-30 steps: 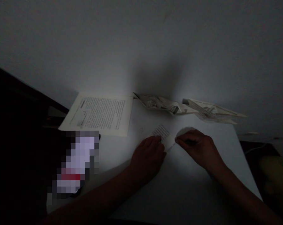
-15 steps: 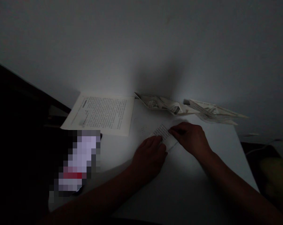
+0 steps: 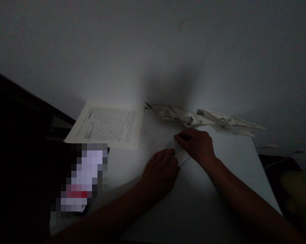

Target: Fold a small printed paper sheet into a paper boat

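I have two bare hands on one white, flat-topped table (image 3: 236, 162), both at one small piece of white paper printed with dark lines of text (image 3: 170, 145), which lies around the middle of the top. My left hand (image 3: 160, 169) is half closed, fingers curled, and rests on the paper's near-left part; I can't tell whether its thumb grips anything underneath. My right hand (image 3: 196, 142) has thumb and forefinger brought together at the paper's far side; I can't tell whether the edge is caught between them.

One flat, cream-coloured printed page (image 3: 112, 127) lies at the far left corner. Along the far edge, toward the far right corner, stand folded shapes of printed paper in two clusters: a left cluster (image 3: 168, 113), which may be one piece or two, and a right cluster (image 3: 226, 122) ending in a point. One blurred-out, phone-like slab with a lit screen (image 3: 84, 179) lies by the left edge. One grey wall (image 3: 117, 51) rises behind the far edge.
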`<state>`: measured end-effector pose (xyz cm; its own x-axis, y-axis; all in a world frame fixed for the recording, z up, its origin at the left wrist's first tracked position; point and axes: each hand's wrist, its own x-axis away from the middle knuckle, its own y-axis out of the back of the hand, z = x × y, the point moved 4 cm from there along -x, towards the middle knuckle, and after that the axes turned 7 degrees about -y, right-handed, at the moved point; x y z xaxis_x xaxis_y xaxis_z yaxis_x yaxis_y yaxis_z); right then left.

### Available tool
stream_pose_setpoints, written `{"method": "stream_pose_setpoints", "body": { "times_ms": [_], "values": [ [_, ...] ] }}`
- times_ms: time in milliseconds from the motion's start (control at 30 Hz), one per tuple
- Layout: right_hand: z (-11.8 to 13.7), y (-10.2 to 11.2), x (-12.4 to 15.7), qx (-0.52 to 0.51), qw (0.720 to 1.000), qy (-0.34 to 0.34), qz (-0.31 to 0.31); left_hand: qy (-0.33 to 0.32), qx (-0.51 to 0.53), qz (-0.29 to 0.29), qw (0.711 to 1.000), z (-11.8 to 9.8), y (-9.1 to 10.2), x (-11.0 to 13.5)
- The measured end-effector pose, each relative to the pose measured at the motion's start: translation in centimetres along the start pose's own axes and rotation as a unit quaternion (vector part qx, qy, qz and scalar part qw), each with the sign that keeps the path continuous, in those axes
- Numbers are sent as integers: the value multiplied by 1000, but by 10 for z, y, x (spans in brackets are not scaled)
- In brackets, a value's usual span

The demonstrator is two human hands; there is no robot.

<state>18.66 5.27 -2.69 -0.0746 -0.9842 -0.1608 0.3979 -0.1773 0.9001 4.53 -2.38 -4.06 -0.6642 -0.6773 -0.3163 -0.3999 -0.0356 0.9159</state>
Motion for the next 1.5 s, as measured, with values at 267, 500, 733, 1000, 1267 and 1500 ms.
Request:
{"method": "stream_pose_setpoints", "body": {
  "times_ms": [267,500,733,1000,1267,1500],
  "values": [
    [-17,14,20,-155,985,3,77,29,66,2,997,4,6,-1],
    [-27,23,48,-105,987,90,87,32,82,2,996,7,6,-1],
    [-22,25,56,-101,988,95,73,32,91,-7,995,7,4,1],
    [-13,18,67,-93,987,104,74,33,106,-5,994,8,4,1],
    [-9,14,68,-66,988,101,92,26,131,1,991,9,5,2],
    [-28,23,59,-95,992,70,42,29,148,8,989,13,7,3]
  ]
}}
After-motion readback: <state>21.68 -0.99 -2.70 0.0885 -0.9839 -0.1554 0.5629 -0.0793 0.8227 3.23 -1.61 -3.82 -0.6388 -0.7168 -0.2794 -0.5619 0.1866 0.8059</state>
